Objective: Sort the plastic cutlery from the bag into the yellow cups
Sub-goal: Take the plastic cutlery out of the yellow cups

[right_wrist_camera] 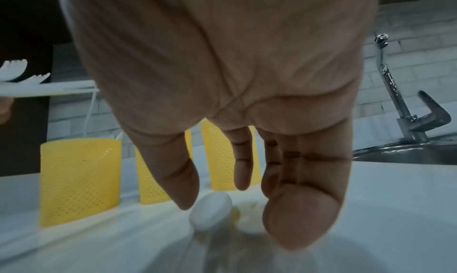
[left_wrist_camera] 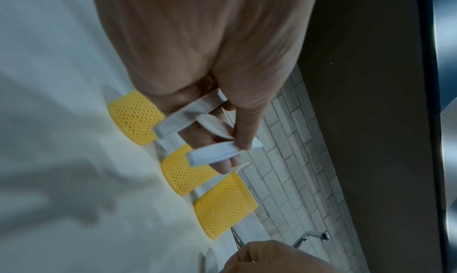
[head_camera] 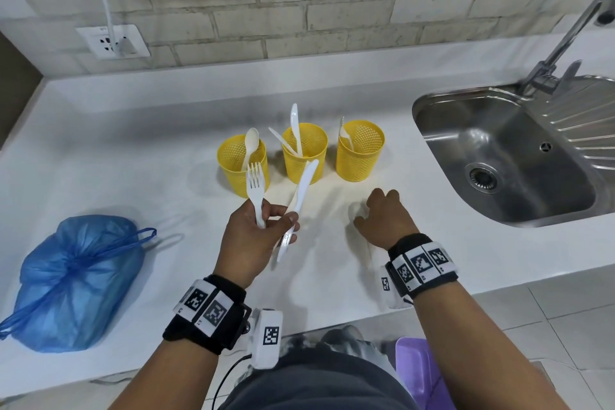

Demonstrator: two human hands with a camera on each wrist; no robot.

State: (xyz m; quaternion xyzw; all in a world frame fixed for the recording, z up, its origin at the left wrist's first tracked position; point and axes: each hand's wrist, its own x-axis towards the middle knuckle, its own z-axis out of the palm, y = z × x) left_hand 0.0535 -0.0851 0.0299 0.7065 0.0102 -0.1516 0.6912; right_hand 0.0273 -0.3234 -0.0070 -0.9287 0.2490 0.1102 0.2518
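Upright fork [head_camera: 255, 191], knife [head_camera: 298, 206] tilted right

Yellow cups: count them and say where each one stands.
3, in a row on the white counter behind the hands: the left cup holds a spoon, the middle cup holds knives, the right cup stands nearest the sink. None seems hidden.

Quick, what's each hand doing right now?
Left hand: grips a white plastic fork and white plastic knife.
Right hand: open, holding nothing.
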